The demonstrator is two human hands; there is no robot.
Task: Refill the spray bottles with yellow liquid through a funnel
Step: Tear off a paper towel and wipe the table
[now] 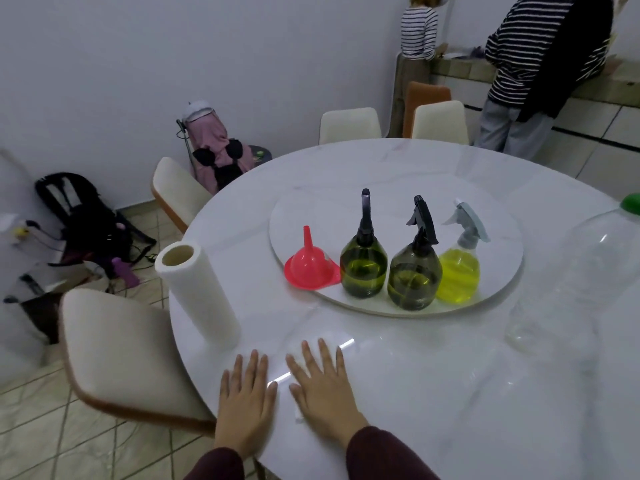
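A red funnel (310,267) stands mouth-down on the white turntable (485,202). To its right stand three spray bottles: a dark green one (363,268) with a black nozzle, a second dark one (414,280) with a black trigger, and a clear one (459,275) full of yellow liquid with a grey trigger. My left hand (246,400) and my right hand (322,386) lie flat on the round white table (450,393) near its front edge, fingers spread, holding nothing. A small white sheet lies partly under my right hand.
A paper towel roll (197,292) stands upright at the table's left. A large clear plastic jug (581,282) with a green cap (631,203) sits at the right. Cream chairs (121,351) ring the table. Two people in striped tops stand at a counter, far right.
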